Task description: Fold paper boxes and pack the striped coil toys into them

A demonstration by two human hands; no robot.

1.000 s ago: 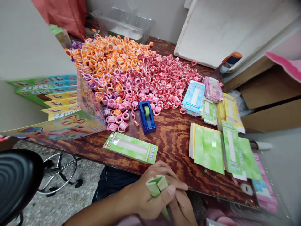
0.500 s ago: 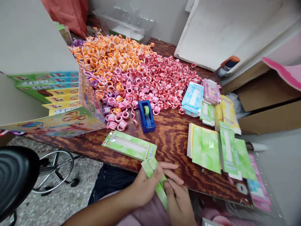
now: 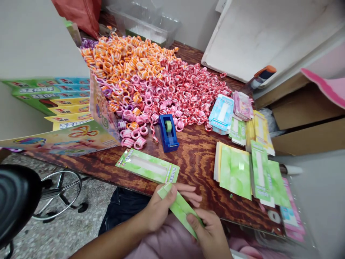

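Observation:
Held between both hands at the table's front edge is a green folded card box [image 3: 179,208], long and narrow. My left hand [image 3: 161,207] grips its upper end, thumb on top and fingers beneath. My right hand [image 3: 208,228] grips the lower end, its thumb pressed on the box's face. Just beyond lies another green box [image 3: 148,165] with a long window, flat on the table. Behind that stands a blue tape dispenser [image 3: 168,133] with a green roll.
A large heap of striped coiled rings [image 3: 151,79] covers the back. On the left stands a printed display carton [image 3: 78,138] holding boxes. Stacks of blue cards [image 3: 221,113] and green cards [image 3: 235,171] lie right. A black stool [image 3: 20,205] stands left; an open cardboard box [image 3: 304,118] is far right.
The held box's loose flap at the near end now lies flatter, and its two edges look closed together. Both hands have shifted slightly; my right hand has moved a little rightward along it.

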